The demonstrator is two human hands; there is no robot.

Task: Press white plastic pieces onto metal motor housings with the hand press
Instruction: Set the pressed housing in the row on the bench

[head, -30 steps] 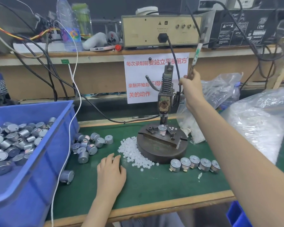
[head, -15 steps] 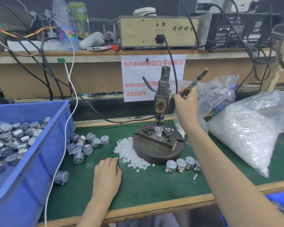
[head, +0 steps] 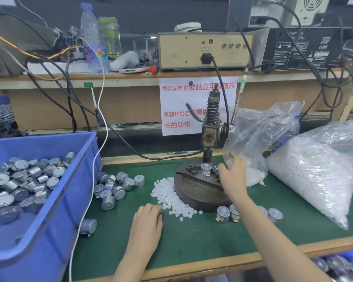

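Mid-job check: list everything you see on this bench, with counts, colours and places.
hand press: one, dark metal, centre of green mat
seated motor: one, silver, in the press fixture
white plastic pieces: one pile, white, left of press base
loose motors: about a dozen, silver, beside the bin
blue bin: one, far left, full of motors
row of motors: at least four, silver, before the press
bags: two, clear, right, holding white pieces
instrument boxes: two, beige and black, back shelf
left hand: flat on mat by the pile
right hand: blurred, beside the seated motor
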